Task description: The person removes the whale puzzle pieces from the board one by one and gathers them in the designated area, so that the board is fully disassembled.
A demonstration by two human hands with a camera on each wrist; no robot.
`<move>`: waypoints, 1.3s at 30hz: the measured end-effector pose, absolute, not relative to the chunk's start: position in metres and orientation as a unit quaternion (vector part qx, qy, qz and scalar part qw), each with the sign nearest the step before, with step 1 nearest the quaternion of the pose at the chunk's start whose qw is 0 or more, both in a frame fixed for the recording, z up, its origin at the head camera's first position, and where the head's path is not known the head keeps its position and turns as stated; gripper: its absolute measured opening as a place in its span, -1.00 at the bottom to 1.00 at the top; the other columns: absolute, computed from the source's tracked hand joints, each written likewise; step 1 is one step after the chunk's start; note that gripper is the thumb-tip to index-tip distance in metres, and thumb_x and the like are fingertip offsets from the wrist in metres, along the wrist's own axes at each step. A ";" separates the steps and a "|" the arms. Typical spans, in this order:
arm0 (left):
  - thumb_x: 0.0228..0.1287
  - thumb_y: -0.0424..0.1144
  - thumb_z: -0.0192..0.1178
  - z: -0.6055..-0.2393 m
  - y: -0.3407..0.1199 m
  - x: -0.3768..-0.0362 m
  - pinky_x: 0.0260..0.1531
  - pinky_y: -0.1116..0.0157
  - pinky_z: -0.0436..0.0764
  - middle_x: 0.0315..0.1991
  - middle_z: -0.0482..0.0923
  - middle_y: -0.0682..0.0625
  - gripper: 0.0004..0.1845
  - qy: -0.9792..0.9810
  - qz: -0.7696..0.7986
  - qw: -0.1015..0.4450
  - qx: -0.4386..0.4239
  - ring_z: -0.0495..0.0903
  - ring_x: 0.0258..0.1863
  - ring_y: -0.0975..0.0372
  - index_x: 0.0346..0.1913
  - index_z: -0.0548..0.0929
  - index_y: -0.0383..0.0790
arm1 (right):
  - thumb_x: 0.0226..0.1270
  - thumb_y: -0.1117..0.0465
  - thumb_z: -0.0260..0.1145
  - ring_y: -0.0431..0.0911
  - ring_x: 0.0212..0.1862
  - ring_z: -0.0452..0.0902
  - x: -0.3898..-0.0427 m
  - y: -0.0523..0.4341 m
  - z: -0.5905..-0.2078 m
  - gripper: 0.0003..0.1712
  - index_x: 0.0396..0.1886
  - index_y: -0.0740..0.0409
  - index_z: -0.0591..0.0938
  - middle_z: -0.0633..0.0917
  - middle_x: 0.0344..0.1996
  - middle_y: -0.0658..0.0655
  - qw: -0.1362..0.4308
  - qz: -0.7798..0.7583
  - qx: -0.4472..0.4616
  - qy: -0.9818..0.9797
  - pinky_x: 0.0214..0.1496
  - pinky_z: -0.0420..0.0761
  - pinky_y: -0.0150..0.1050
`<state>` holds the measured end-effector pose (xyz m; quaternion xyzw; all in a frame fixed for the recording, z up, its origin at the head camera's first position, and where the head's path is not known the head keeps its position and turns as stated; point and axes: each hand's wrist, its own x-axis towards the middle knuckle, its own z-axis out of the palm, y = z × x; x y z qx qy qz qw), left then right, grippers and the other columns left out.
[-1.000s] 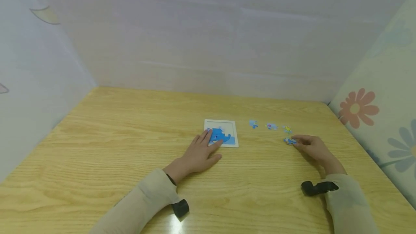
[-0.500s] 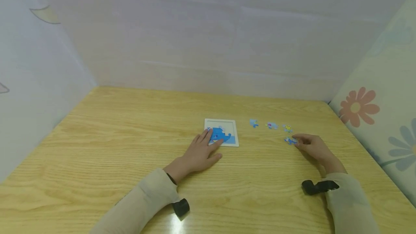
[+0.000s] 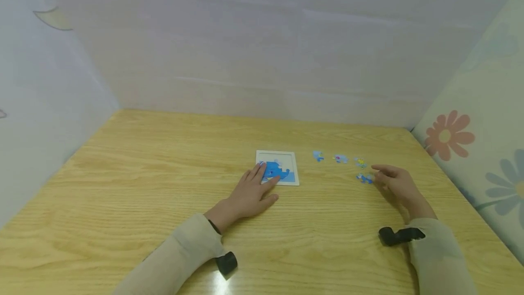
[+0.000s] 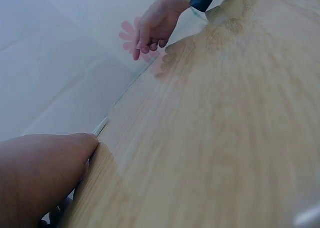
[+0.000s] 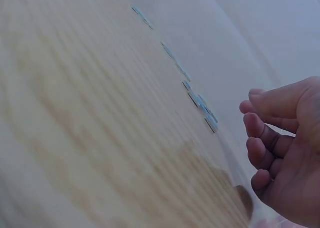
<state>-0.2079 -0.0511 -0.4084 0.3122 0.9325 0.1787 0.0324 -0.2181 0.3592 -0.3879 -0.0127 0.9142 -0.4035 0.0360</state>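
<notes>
My left hand (image 3: 250, 195) rests with fingers spread over the lower left of a white-framed jigsaw board (image 3: 297, 167). A blue animal picture (image 3: 277, 170) fills the board's lower part; its upper part shows a pale base. On the right, my right hand (image 3: 397, 185) hovers just above the table, fingers loosely bent and holding nothing. Left of its fingertips lies a blue and white jigsaw piece (image 3: 364, 178), apart from them. The right wrist view shows this hand (image 5: 292, 148) beside the thin edges of pieces. The left wrist view hides the board.
Behind the nearest piece lies a jigsaw piece with a yellow sun (image 3: 360, 162). Further left are a pale blue piece with a pink spot (image 3: 340, 159) and another blue piece (image 3: 318, 155). Pale walls edge the wooden table (image 3: 163, 163) at the back and sides.
My right hand has let go of the blue and white jigsaw piece, and its fingers have lifted and drawn slightly away. My left hand has stayed on the board.
</notes>
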 end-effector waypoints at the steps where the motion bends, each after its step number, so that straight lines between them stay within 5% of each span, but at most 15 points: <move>1: 0.41 0.08 -0.13 -0.409 -0.051 -0.208 0.39 -0.09 -0.07 0.47 -0.17 -0.30 -0.42 0.933 0.179 0.032 0.312 -0.23 0.48 -0.09 0.42 0.19 -0.02 | 0.46 -0.01 -0.02 -0.43 -0.04 0.33 -0.218 0.359 -0.387 -0.38 0.32 0.34 0.31 0.36 0.26 0.40 0.034 -0.397 -0.011 0.917 -0.07 0.40 -0.45; 4: 0.41 0.06 -0.12 -0.408 -0.052 -0.208 0.38 -0.10 -0.06 0.47 -0.15 -0.31 -0.42 0.932 0.180 0.031 0.313 -0.22 0.48 -0.10 0.41 0.21 -0.04 | 0.45 -0.01 0.00 -0.30 0.01 0.34 -0.218 0.355 -0.385 -0.37 0.31 0.35 0.31 0.38 0.24 0.41 0.019 -0.395 -0.017 0.918 -0.08 0.40 -0.43; 7: 0.41 0.05 -0.11 -0.408 -0.053 -0.208 0.38 -0.10 -0.06 0.46 -0.15 -0.32 -0.43 0.932 0.182 0.032 0.312 -0.21 0.47 -0.11 0.41 0.22 -0.04 | 0.43 0.01 0.04 -0.41 -0.06 0.36 -0.220 0.349 -0.382 -0.39 0.28 0.37 0.35 0.45 0.14 0.37 -0.005 -0.397 -0.034 0.917 -0.13 0.41 -0.49; 10: 0.41 0.04 -0.10 -0.408 -0.054 -0.208 0.38 -0.11 -0.05 0.46 -0.14 -0.33 -0.44 0.932 0.188 0.029 0.308 -0.20 0.47 -0.12 0.40 0.24 -0.05 | 0.42 0.04 0.07 -0.54 -0.15 0.32 -0.223 0.340 -0.379 -0.41 0.27 0.36 0.37 0.53 0.01 0.17 -0.019 -0.410 -0.052 0.911 -0.14 0.41 -0.53; 15: 0.41 0.05 -0.11 -0.411 -0.055 -0.207 0.38 -0.10 -0.06 0.46 -0.14 -0.32 -0.43 0.933 0.187 0.030 0.306 -0.20 0.47 -0.12 0.41 0.23 -0.05 | 0.41 0.12 0.11 -0.44 -0.19 0.37 -0.226 0.319 -0.377 -0.44 0.26 0.39 0.36 0.51 -0.21 -0.17 -0.014 -0.442 -0.082 0.893 -0.15 0.43 -0.50; 27: 0.41 0.07 -0.11 -0.413 -0.052 -0.208 0.39 -0.10 -0.09 0.47 -0.16 -0.30 -0.42 0.933 0.186 0.028 0.307 -0.23 0.48 -0.10 0.41 0.20 -0.03 | 0.38 0.12 0.15 -0.39 -0.15 0.41 -0.244 0.262 -0.370 -0.43 0.29 0.32 0.36 0.53 -0.20 -0.06 0.006 -0.497 -0.092 0.863 0.10 0.40 -0.22; 39: 0.40 0.08 -0.10 -0.411 -0.053 -0.209 0.39 -0.10 -0.07 0.47 -0.14 -0.29 -0.42 0.936 0.181 0.027 0.301 -0.20 0.48 -0.09 0.41 0.22 -0.01 | 0.33 0.12 0.20 -0.22 -0.11 0.43 -0.266 0.200 -0.385 -0.46 0.25 0.26 0.42 0.57 -0.20 0.05 0.017 -0.529 -0.091 0.843 0.08 0.41 -0.24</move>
